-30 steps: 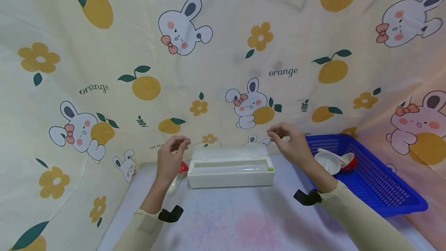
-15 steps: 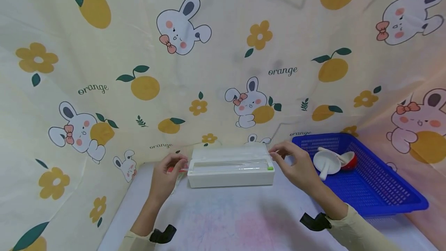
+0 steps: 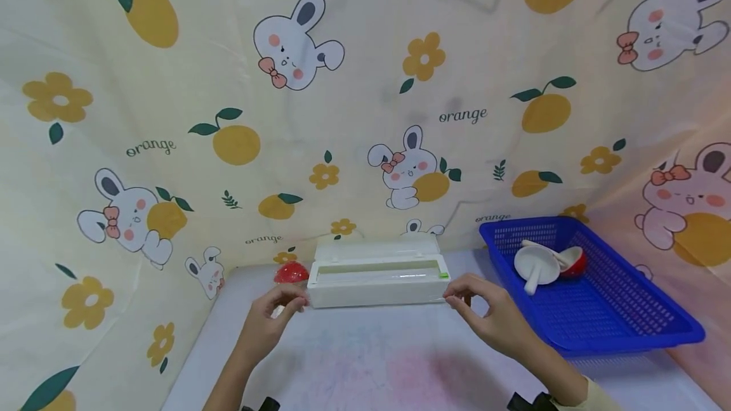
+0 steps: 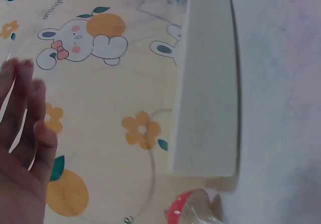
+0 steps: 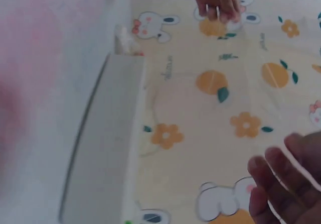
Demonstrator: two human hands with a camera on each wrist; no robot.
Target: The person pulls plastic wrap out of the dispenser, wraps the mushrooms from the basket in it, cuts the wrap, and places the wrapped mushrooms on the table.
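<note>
A long white cling film dispenser box (image 3: 379, 293) stands at the back of the table with its lid raised; its side fills the middle of the left wrist view. In front of it my left hand (image 3: 268, 322) and right hand (image 3: 491, 319) pinch the two ends of a clear, barely visible sheet of cling film (image 3: 439, 299). Behind my left fingertips lies a red-backed spoon (image 3: 291, 273); its handle is hidden in the head view. Both wrist views show fingers bent, with the film hard to make out.
A blue plastic basket (image 3: 617, 328) stands on the right, holding a white spoon (image 3: 537, 265) and a red-backed spoon (image 3: 577, 263). A patterned curtain (image 3: 365, 94) rises behind the white table (image 3: 365, 360).
Both hands have come down and toward me, from above the box to in front of it, still pinching. The red-backed spoon's bowl shows more fully now.
</note>
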